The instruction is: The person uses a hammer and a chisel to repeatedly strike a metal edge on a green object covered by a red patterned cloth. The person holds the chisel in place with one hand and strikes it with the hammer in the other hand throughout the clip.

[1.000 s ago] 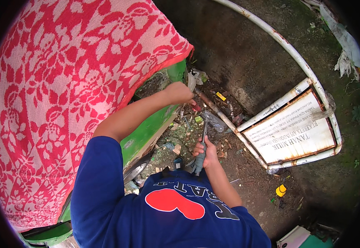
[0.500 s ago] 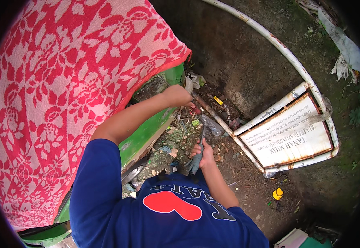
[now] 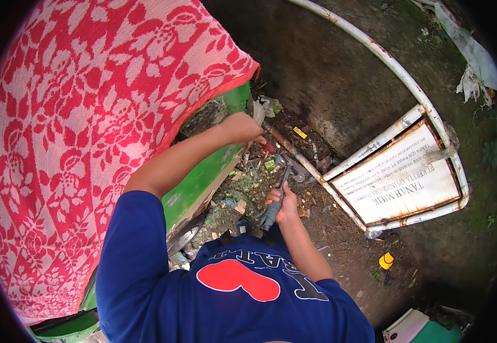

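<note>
My left hand point(image 3: 243, 127) is closed beside the green panel point(image 3: 200, 180), near the upper end of the rusty white pipe; a small red piece shows just below my fingers, and what they grip is hidden. My right hand point(image 3: 282, 207) is wrapped round a long grey metal tool point(image 3: 285, 180) with a padded grey handle, angled upward below my left hand. Clear plastic point(image 3: 299, 174) and small litter lie around the tool's top end.
A red-and-pink floral cloth point(image 3: 88, 114) drapes over the green object on the left. A rusty white tube frame point(image 3: 399, 72) with a sign board point(image 3: 396, 174) stands at right. A dark, mossy concrete surface point(image 3: 345, 80), dirt, litter and a yellow plastic piece point(image 3: 385, 261) surround it.
The tool's top end has tipped a little to the right since half a second ago, with my right hand moving slightly upward. My left hand stays in almost the same place.
</note>
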Motion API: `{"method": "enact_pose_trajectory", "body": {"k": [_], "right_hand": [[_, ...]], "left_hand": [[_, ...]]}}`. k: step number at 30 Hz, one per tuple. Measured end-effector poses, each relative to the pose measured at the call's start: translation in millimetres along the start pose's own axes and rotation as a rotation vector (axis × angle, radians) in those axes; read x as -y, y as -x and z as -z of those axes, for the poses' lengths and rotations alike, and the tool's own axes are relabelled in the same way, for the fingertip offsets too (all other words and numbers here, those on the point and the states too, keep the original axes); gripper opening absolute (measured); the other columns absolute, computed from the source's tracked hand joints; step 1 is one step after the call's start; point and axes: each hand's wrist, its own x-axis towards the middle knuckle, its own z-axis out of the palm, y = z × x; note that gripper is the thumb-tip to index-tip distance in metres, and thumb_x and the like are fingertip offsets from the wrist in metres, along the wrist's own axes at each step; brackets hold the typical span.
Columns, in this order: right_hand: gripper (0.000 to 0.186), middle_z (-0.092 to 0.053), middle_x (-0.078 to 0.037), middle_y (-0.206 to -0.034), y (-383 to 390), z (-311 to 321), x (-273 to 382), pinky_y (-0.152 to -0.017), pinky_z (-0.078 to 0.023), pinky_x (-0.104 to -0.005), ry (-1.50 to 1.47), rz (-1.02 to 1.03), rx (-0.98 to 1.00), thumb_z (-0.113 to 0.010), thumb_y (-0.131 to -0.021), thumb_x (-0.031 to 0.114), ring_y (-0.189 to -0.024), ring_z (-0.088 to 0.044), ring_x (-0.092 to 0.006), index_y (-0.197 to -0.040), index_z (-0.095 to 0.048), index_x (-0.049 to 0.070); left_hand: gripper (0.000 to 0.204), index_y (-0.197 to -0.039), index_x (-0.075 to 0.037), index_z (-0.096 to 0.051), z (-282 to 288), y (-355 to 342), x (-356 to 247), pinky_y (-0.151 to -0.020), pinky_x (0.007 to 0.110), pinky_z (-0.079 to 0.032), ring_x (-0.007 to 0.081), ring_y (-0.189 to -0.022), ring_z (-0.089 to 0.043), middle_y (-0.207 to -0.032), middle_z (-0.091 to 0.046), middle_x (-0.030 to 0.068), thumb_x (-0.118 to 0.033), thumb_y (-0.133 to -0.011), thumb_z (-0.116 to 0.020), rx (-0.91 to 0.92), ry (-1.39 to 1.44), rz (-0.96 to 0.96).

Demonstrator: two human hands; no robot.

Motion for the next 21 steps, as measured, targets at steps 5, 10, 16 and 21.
{"method": "enact_pose_trajectory", "body": {"k": [5, 10, 16, 21], "right_hand": [[0.033, -0.042, 0.004, -0.062, 1, 10, 3, -0.054, -0.042, -0.0307, -0.011, -0.009, 0.048, -0.049, -0.100, 0.044, -0.051, -0.042, -0.0093, -0.093, -0.054, 0.013], [0.034, -0.042, 0.004, -0.062, 11, 5, -1, -0.054, -0.042, -0.0298, 0.180, -0.070, 0.074, -0.049, -0.099, 0.046, -0.051, -0.042, -0.0094, -0.094, -0.055, 0.013], [0.034, -0.041, 0.004, -0.063, 3, 16, 1, -0.054, -0.041, -0.0314, -0.056, -0.030, 0.018, -0.045, -0.101, 0.046, -0.051, -0.041, -0.0099, -0.093, -0.053, 0.014], [0.034, -0.041, 0.004, -0.063, 16, 2, 1, -0.054, -0.042, -0.0313, 0.119, -0.035, 0.124, -0.045, -0.101, 0.047, -0.052, -0.041, -0.0098, -0.094, -0.052, 0.014]], "left_hand": [[0.053, -0.074, -0.007, -0.067, 0, -2, 1, -0.059, 0.047, -0.050, 0.0349, -0.068, -0.066, -0.067, -0.065, 0.0123, -0.056, -0.088, -0.054, -0.025, -0.005, -0.023], [0.053, -0.074, -0.006, -0.067, 1, -2, -1, -0.060, 0.047, -0.050, 0.0352, -0.069, -0.067, -0.068, -0.066, 0.0129, -0.056, -0.088, -0.054, 0.031, 0.000, 0.028], [0.054, -0.075, -0.006, -0.068, 4, -1, -2, -0.061, 0.047, -0.051, 0.0354, -0.069, -0.067, -0.067, -0.066, 0.0125, -0.057, -0.088, -0.054, -0.005, 0.026, -0.010], [0.055, -0.075, -0.006, -0.067, 0, 1, 0, -0.060, 0.048, -0.051, 0.0354, -0.068, -0.067, -0.066, -0.065, 0.0123, -0.057, -0.088, -0.053, 0.014, 0.002, -0.001]]}}
